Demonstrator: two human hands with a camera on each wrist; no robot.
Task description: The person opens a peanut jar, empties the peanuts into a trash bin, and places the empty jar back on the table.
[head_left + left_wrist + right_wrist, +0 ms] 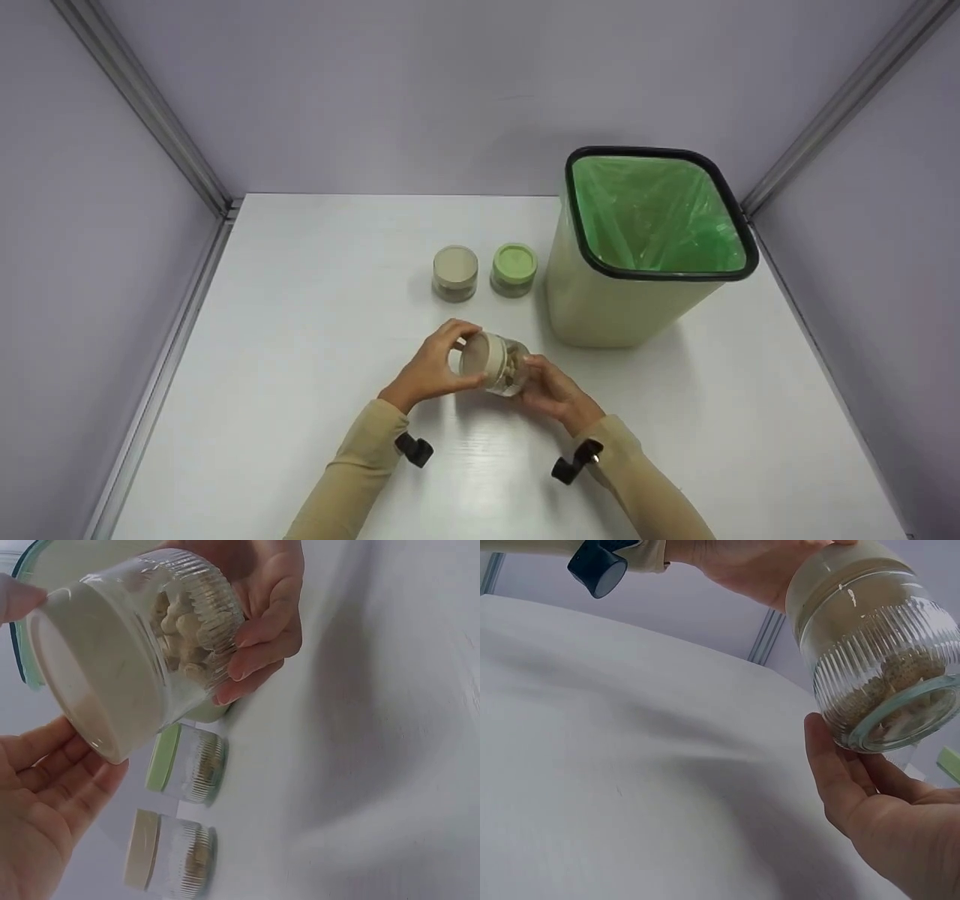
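Hands meet over the white table (300, 337) in the head view: the left hand (431, 369) curls round the beige lid (480, 358) of a ribbed glass jar (504, 367) held on its side just above the tabletop, while the right hand (553, 391) cups the glass base. Behind stand a beige-lidded jar (455, 273) and a green-lidded jar (514, 269), side by side, just left of a bin (600, 300) lined with a green bag.

Left wrist view: the jar (142, 645) is tilted, pale lumps (176, 630) heaped toward its base, the right hand's fingers (262, 630) wrapped round the glass; the left palm (45, 795) sits under the lid, a fingertip at its upper edge.

Right wrist view: the right hand (885, 817) cradles the jar's (877, 645) bottom edge with loosely bent fingers.

Risk, as I judge it: if the lid comes free with the jar on its side, the contents could spill; the smooth glass could also slip from the loose right-hand hold.

Whether the lid is tight cannot be told, and what the lumps are stays unclear.
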